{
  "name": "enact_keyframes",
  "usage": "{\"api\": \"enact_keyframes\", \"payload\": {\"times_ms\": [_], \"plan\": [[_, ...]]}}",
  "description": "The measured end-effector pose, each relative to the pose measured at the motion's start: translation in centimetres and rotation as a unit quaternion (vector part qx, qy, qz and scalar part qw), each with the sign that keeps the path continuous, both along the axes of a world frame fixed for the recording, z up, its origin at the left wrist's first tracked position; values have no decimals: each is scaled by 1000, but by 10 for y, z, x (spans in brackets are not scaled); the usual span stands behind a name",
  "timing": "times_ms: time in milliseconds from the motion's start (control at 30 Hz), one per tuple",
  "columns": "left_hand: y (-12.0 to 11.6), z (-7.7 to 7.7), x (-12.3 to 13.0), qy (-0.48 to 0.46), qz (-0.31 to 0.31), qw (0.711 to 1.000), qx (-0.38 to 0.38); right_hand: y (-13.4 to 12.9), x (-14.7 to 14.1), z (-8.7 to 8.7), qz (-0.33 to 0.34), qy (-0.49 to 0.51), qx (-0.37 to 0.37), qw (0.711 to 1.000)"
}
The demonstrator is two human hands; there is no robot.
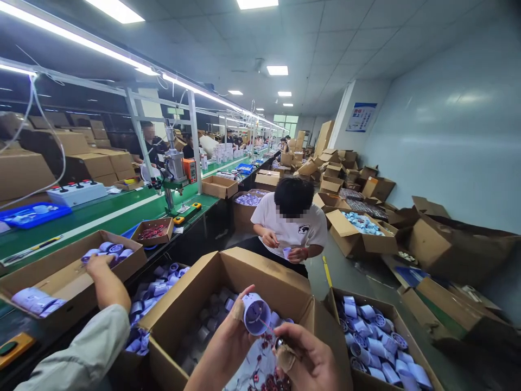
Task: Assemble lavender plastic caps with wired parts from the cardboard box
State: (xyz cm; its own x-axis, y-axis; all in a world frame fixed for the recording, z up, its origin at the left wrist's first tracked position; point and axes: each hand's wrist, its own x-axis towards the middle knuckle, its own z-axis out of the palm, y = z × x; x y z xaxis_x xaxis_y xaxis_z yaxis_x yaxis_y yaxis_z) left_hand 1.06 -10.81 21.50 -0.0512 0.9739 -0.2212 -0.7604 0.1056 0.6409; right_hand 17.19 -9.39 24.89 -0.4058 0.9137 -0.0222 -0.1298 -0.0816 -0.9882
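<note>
Near six o'clock in the view, the left hand [228, 338] has its fingers wrapped around a lavender plastic cup [257, 312], its open mouth turned toward the right hand [307, 350]. The right hand comes in from the cup's four o'clock, fingers nearly closed on a small shiny round part [279, 343]; a thin reddish wire [264, 324] runs between cup and fingertips, but whether it is pinched is unclear. Tape wraps both thumbs.

From the cup, red wired parts [272, 377] lie at six o'clock, a carton of lavender cups [340, 309] stands past three, and a white-shirted co-worker [264, 217] sits at one. Toward nine-thirty, a grey-sleeved co-worker's hand [101, 264] touches cups in a shallow carton [57, 267] by the green worktop [122, 209].
</note>
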Motion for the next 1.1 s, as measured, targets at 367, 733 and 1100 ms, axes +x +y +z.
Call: {"api": "enact_keyframes", "payload": {"times_ms": [367, 733, 1100], "plan": [[9, -5, -9, -59, -9, 997, 43, 4, -17, -1, -135, -7, 44, 990], [15, -9, 5, -123, 23, 986, 108, 7, -27, -27, -255, -69, 184, 947], [10, -13, 23, -140, -23, 985, 103, 3, -37, -31, -273, -109, 246, 924]]}}
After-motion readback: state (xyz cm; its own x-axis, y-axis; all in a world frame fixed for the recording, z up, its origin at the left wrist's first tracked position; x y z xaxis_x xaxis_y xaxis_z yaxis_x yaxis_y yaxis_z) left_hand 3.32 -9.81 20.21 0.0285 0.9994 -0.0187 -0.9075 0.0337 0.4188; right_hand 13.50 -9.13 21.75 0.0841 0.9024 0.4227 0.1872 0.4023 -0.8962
